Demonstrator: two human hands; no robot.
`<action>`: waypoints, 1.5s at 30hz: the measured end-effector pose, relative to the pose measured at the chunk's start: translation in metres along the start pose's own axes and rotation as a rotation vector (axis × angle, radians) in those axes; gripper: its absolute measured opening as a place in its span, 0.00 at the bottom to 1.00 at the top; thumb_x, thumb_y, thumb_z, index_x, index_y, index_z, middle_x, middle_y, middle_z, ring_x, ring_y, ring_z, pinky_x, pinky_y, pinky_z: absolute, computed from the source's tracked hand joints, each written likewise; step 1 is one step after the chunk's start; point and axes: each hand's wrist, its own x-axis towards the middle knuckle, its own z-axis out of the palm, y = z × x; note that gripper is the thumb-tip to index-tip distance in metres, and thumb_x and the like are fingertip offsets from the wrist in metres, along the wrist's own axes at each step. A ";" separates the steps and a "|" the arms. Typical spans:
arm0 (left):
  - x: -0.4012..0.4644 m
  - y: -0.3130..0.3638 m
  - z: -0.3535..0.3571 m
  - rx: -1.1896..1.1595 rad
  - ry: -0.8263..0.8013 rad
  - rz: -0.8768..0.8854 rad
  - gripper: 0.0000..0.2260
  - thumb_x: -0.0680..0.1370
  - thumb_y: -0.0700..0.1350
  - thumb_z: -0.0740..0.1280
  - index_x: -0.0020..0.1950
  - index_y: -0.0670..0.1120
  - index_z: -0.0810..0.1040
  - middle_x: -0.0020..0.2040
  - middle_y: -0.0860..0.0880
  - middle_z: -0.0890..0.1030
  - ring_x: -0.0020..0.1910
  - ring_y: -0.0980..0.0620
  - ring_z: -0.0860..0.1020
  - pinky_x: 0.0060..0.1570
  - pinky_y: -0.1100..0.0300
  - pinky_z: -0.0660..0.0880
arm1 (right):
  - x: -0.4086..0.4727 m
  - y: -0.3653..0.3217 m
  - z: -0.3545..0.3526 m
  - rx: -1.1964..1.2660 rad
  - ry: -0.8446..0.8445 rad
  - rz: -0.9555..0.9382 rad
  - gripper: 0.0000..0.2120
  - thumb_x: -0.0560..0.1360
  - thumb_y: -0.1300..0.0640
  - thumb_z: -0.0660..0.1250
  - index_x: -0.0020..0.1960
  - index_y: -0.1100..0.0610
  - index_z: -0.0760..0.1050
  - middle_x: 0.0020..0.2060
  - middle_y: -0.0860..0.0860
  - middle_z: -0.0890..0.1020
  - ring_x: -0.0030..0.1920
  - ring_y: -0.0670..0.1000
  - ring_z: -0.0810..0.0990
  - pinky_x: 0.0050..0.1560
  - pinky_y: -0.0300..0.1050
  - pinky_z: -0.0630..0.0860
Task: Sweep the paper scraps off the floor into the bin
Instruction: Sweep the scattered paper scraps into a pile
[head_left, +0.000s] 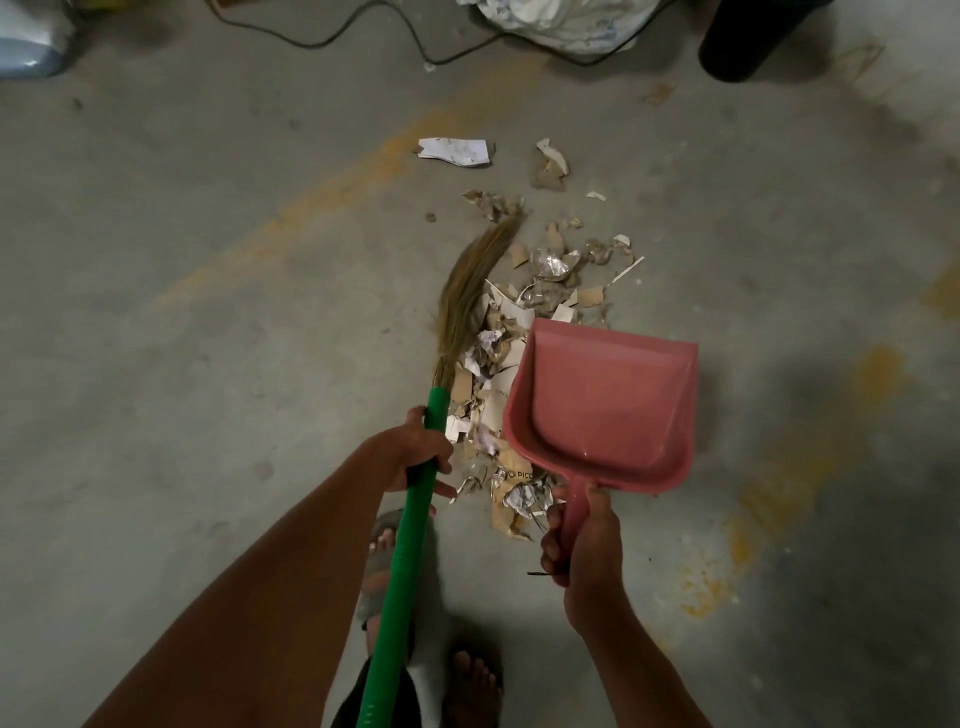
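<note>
While two hands curl their fingers, left hand (415, 457) grips one broom (410, 525), right hand (582, 540) one dustpan (602, 410).

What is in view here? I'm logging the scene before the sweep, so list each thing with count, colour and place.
broom: one, green handle, straw bristles, left of the pile
dustpan: one, pink, empty, right of the pile
paper scraps: many, white and brown, heaped mid-floor, a few strays beyond
cable: one, dark, top of view
crumpled white sack: one, top centre
black object: one, top right, cut off
floor: grey, yellow stains
left hand: grips broom handle
right hand: grips dustpan handle
feet: two, bottom centre
</note>
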 end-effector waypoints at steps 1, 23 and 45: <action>0.001 0.004 0.000 0.011 0.013 -0.016 0.36 0.80 0.31 0.66 0.80 0.58 0.58 0.64 0.37 0.75 0.46 0.34 0.88 0.44 0.28 0.83 | 0.002 -0.002 0.003 0.009 0.000 -0.006 0.22 0.85 0.44 0.53 0.48 0.58 0.77 0.29 0.51 0.75 0.23 0.49 0.66 0.24 0.37 0.61; 0.050 0.076 -0.032 0.053 -0.025 -0.053 0.20 0.82 0.37 0.61 0.73 0.48 0.65 0.59 0.38 0.76 0.50 0.31 0.87 0.40 0.36 0.85 | 0.037 -0.030 0.077 0.102 0.017 0.037 0.18 0.85 0.46 0.54 0.53 0.58 0.76 0.31 0.51 0.75 0.23 0.48 0.66 0.24 0.37 0.61; 0.052 0.134 -0.108 0.183 0.468 0.541 0.21 0.87 0.64 0.55 0.62 0.48 0.75 0.42 0.43 0.83 0.30 0.49 0.79 0.28 0.56 0.78 | 0.057 -0.063 0.135 0.139 0.043 0.035 0.18 0.84 0.45 0.55 0.50 0.56 0.76 0.31 0.50 0.75 0.22 0.49 0.66 0.25 0.38 0.59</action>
